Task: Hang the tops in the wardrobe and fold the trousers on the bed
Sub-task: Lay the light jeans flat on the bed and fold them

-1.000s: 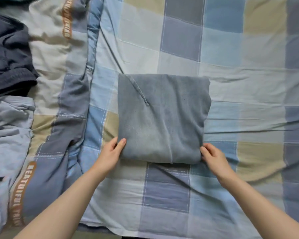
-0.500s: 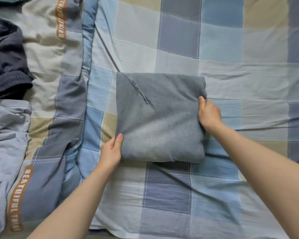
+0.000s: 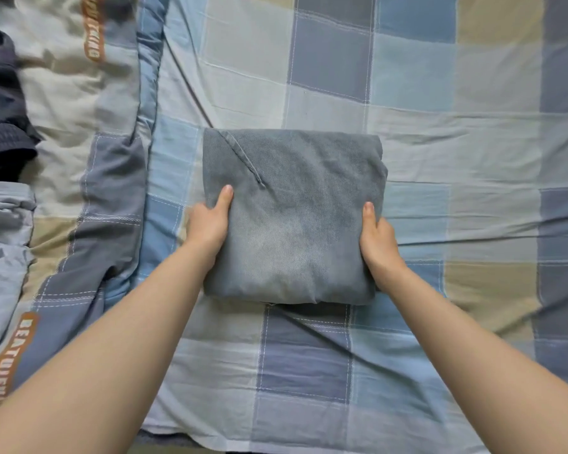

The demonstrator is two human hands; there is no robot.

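A pair of grey-blue trousers (image 3: 292, 217), folded into a thick square, lies in the middle of the checked bed sheet (image 3: 440, 132). My left hand (image 3: 209, 224) grips its left edge, thumb on top and fingers tucked under. On the opposite side my right hand (image 3: 379, 240) grips the right edge the same way, thumb lying on the cloth. Both forearms reach in from the bottom of the view.
A bunched checked quilt (image 3: 89, 178) with orange lettering runs down the left side. On it lie a dark navy garment (image 3: 0, 103) at the far left and a light blue garment (image 3: 4, 244) below it.
My left hand has slid up from the near left corner to the middle of the left edge. My right hand went from the near right corner up the right edge and now grips it lower.
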